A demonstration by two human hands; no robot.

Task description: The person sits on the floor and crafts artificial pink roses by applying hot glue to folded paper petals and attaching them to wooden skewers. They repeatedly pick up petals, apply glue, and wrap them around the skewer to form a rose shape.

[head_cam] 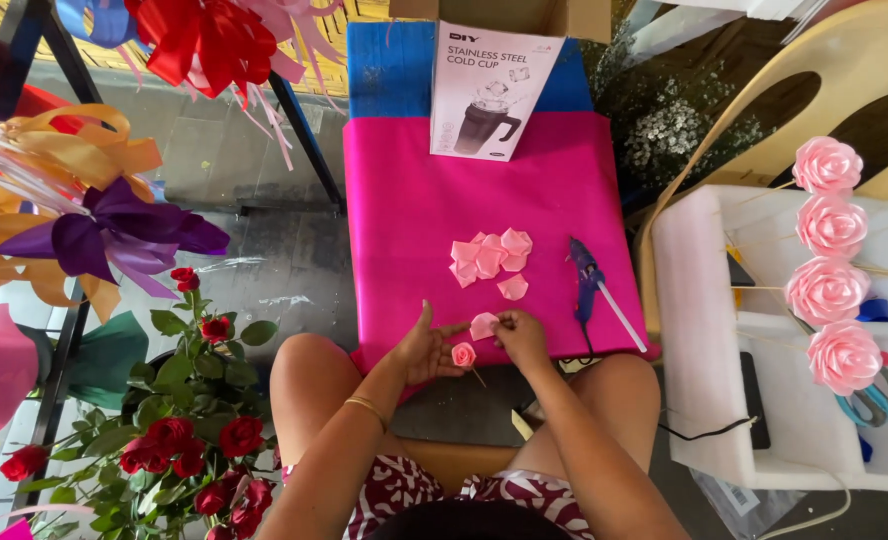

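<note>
My left hand (pixel 422 350) pinches a small pink ribbon rosebud (pixel 463 354) on a thin stick, low over my knees. A loose pink petal (pixel 483 325) is pressed against the bud by my right hand (pixel 522 340). Both hands sit at the near edge of a bright pink board (pixel 404 210). A small pile of folded pink petals (pixel 490 257) lies on that board just beyond my hands. A blue glue gun (pixel 587 280) rests on the board to the right of the pile.
A white foam box (pixel 699 330) at right holds several finished pink roses (pixel 828 290) on sticks, with scissors (pixel 869 400) beside them. A white printed carton (pixel 491 90) stands at the board's far end. Red rose plant (pixel 189 440) and ribbon bows (pixel 104 230) fill the left.
</note>
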